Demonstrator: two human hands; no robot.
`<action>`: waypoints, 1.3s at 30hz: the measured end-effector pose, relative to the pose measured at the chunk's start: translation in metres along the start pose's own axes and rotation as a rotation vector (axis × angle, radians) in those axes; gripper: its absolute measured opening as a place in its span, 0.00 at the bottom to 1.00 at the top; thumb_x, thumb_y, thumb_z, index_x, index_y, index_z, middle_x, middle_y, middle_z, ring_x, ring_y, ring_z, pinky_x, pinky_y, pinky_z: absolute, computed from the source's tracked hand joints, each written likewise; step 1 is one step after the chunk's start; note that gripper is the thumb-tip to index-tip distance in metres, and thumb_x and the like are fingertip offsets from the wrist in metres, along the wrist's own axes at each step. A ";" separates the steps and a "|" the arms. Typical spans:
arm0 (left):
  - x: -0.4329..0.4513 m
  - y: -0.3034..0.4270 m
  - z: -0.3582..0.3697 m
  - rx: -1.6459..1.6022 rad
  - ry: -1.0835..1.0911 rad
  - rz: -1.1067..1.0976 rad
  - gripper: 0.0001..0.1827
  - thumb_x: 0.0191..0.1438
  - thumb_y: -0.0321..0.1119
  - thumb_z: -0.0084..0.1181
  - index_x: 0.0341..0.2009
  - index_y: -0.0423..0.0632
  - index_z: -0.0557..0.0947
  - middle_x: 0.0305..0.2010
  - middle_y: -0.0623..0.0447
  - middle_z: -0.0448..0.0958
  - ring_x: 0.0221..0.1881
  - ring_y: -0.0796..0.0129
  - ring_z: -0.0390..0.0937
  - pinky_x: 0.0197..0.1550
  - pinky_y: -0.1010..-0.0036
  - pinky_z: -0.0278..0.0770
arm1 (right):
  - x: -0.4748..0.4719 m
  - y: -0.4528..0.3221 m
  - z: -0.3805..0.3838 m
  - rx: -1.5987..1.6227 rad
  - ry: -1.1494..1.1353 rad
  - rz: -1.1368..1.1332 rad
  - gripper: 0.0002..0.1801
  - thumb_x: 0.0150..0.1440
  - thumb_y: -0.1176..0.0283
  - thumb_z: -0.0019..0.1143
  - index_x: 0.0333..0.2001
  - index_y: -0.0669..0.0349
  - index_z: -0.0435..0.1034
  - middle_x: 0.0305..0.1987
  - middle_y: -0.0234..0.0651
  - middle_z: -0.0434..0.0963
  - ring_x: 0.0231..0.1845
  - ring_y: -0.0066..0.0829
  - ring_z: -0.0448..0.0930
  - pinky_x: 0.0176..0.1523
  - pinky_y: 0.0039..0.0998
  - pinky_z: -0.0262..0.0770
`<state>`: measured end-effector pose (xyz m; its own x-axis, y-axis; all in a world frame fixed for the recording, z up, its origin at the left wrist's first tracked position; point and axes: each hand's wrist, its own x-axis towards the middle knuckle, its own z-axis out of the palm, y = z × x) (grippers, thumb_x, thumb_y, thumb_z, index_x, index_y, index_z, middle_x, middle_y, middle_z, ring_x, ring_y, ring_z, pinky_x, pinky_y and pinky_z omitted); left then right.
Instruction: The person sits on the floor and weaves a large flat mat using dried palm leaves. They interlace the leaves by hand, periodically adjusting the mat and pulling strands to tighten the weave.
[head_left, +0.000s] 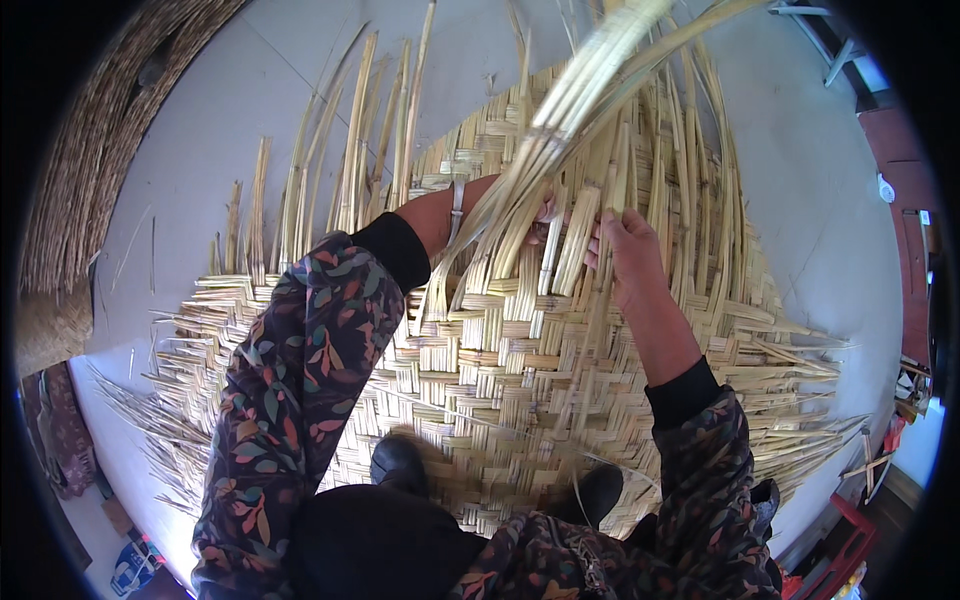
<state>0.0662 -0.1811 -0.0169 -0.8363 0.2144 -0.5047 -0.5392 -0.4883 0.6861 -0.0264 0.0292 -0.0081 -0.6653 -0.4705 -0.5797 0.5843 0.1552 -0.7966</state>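
Note:
A large mat of flat split reed or cane strips (480, 375) lies on the floor under and before me, woven in bundles, with loose ends at its edges. My right hand (628, 240) pinches a strip bundle (618, 176) between thumb and fingers. My left hand (546, 217) lies just left of it, largely hidden behind raised strips; what it grips cannot be made out. A long raised bundle of strips (555, 124) leans over my left hand and is blurred at its upper end. Short folded-up strips (577, 240) stand between the hands.
A big bundle of thin dry stalks (75, 172) lies at the far left. Upright strip ends (360, 135) rise along the mat's far left edge. My dark shoes (397, 461) are on the mat. A red chair or stool (847, 544) is at the lower right.

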 end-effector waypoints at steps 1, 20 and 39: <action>-0.001 0.000 -0.002 -0.130 -0.120 0.048 0.11 0.59 0.40 0.58 0.38 0.47 0.79 0.37 0.49 0.78 0.36 0.66 0.79 0.36 0.70 0.84 | 0.003 -0.002 -0.001 -0.080 -0.079 -0.011 0.09 0.65 0.71 0.44 0.42 0.63 0.70 0.29 0.28 0.72 0.26 0.18 0.70 0.30 0.23 0.70; -0.039 -0.004 -0.017 -0.306 0.392 0.505 0.09 0.55 0.33 0.59 0.41 0.46 0.82 0.29 0.55 0.80 0.22 0.73 0.76 0.22 0.75 0.75 | 0.016 -0.036 -0.015 -0.765 -0.551 0.157 0.16 0.61 0.74 0.42 0.50 0.66 0.70 0.39 0.36 0.78 0.37 0.27 0.81 0.41 0.28 0.80; -0.067 0.012 -0.011 -0.250 0.539 0.592 0.12 0.63 0.36 0.48 0.48 0.46 0.78 0.31 0.58 0.76 0.30 0.72 0.74 0.32 0.74 0.75 | 0.016 -0.041 -0.013 -0.818 -0.550 0.183 0.17 0.59 0.73 0.43 0.49 0.71 0.69 0.43 0.44 0.79 0.40 0.36 0.84 0.41 0.30 0.82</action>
<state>0.1170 -0.2106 0.0192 -0.7781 -0.5391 -0.3225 0.0647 -0.5794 0.8124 -0.0670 0.0265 0.0131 -0.1693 -0.6837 -0.7099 0.0193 0.7178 -0.6959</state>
